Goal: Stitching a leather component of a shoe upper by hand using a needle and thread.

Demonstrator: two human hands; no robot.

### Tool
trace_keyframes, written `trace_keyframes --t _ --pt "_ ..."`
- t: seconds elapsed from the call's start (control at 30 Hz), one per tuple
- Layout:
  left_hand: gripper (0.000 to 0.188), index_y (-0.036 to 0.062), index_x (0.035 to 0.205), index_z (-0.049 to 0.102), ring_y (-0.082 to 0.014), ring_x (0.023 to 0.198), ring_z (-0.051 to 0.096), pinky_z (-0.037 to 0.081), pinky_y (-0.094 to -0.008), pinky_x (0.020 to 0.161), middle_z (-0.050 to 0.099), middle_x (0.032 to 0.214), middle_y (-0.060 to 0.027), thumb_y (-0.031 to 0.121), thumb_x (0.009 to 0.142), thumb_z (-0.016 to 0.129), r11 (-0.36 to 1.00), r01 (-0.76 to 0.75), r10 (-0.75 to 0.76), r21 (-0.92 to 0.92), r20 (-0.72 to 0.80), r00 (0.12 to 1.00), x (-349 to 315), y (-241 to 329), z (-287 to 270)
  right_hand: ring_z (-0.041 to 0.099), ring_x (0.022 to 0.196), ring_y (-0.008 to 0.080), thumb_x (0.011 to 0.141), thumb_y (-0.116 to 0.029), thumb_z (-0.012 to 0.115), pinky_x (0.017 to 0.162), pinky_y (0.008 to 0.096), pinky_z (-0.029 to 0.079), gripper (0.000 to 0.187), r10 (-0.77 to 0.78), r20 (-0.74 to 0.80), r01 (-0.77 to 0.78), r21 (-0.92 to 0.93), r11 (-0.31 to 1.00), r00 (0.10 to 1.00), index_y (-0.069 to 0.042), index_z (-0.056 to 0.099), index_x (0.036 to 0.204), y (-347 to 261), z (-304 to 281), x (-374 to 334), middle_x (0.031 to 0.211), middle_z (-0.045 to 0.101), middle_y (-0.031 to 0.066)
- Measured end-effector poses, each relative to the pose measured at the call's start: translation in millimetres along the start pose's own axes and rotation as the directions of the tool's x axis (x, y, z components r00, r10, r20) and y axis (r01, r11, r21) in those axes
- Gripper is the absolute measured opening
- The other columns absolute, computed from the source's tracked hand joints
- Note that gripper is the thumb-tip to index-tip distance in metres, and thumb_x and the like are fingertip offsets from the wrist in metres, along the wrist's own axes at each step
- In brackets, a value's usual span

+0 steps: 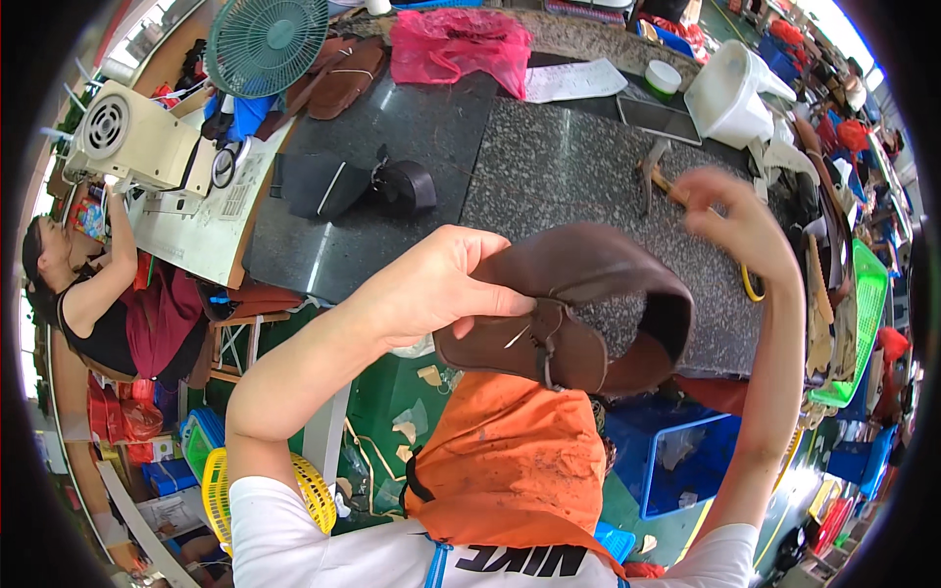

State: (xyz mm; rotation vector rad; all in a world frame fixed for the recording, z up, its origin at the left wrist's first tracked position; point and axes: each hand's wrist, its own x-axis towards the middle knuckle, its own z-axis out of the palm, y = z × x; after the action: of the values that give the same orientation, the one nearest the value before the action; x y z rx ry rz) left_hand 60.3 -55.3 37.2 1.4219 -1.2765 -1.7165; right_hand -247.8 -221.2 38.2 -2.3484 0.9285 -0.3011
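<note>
A brown leather shoe upper (pixel 598 260), curved round into a loop with a small strap and buckle at its front, is held in front of me. My left hand (pixel 436 284) pinches its edge, thumb on the near face. Over the right part of the stone worktop (pixel 549 147) is my right hand (pixel 730 220), blurred, fingers bent. Beside its fingertips lies a hammer (pixel 649 171) with a wooden handle; whether they touch is unclear. A black upper (pixel 402 184) and a flat dark piece (pixel 328 186) rest farther left on the worktop.
A pink plastic bag (pixel 461 44), a white sheet (pixel 576 80), a tablet-like dark panel (pixel 659 120) and a white container (pixel 725 93) line the far side. A green fan (pixel 267 44) stands far left. At left a person (pixel 108 284) works by a cream machine (pixel 137 137). Below right sits a blue crate (pixel 676 470).
</note>
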Motion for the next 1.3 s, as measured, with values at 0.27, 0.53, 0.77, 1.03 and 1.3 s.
trace_keyframes --t 0.27,0.53,0.77,1.03,1.3 --pt "0.023 -0.0034 0.105 0.062 -0.0099 0.064 0.062 0.052 -0.0212 0.049 0.067 0.091 -0.0074 0.004 0.084 0.067 0.845 -0.097 0.065 -0.526 -0.079 0.995 -1 -26 15 0.058 0.098 0.0232 0.068 -0.01 0.07 0.093 0.0425 0.042 0.027 -0.567 -0.391 0.455 -0.347 0.82 0.725 -0.011 0.067 0.094 -120 87 -32 0.096 0.061 0.0031" --pt "0.02 -0.0033 0.1 0.065 -0.012 0.066 0.064 0.054 -0.0238 0.051 0.068 0.087 -0.0082 0.002 0.081 0.07 0.792 -0.091 0.063 -0.604 -0.067 0.996 -10 -25 27 0.059 0.084 0.0232 0.063 -0.002 0.079 0.08 0.0367 0.049 0.026 -0.458 -0.607 0.542 -0.053 0.839 0.649 -0.005 0.067 0.086 -109 122 -23 0.097 0.061 0.0069" --pt "0.016 -0.0018 0.096 0.067 -0.0064 0.063 0.059 0.046 -0.0197 0.05 0.069 0.086 -0.0058 0.003 0.081 0.071 0.86 -0.218 0.144 -0.462 -0.191 0.971 -14 -20 41 0.058 0.083 0.023 0.062 -0.01 0.073 0.074 0.0352 0.046 0.026 -0.594 -0.584 0.44 -0.4 0.804 0.553 -0.005 0.067 0.086 -123 120 -46 0.095 0.063 0.0057" --pt "0.02 -0.0008 0.099 0.066 -0.0052 0.062 0.058 0.045 -0.0192 0.051 0.069 0.088 -0.0056 -0.002 0.08 0.07 0.852 -0.353 0.222 -0.386 -0.345 0.912 -23 -13 54 0.053 0.053 0.0002 0.077 0.006 0.071 0.047 0.0168 0.036 0.029 0.151 -0.434 0.169 0.613 0.772 0.888 -0.003 0.06 0.103 -138 122 -55 0.059 0.058 -0.0036" --pt "0.021 -0.0048 0.103 0.064 -0.0067 0.082 0.062 0.051 -0.0215 0.072 0.069 0.098 -0.0059 -0.005 0.082 0.068 0.832 -0.45 0.303 -0.324 -0.414 0.858 -29 -13 63 0.052 0.053 -0.0012 0.08 0.009 0.067 0.045 0.0163 0.036 0.024 0.058 -0.512 0.302 0.59 0.749 0.857 -0.004 0.051 0.093 -135 132 -54 0.069 0.059 -0.0044"
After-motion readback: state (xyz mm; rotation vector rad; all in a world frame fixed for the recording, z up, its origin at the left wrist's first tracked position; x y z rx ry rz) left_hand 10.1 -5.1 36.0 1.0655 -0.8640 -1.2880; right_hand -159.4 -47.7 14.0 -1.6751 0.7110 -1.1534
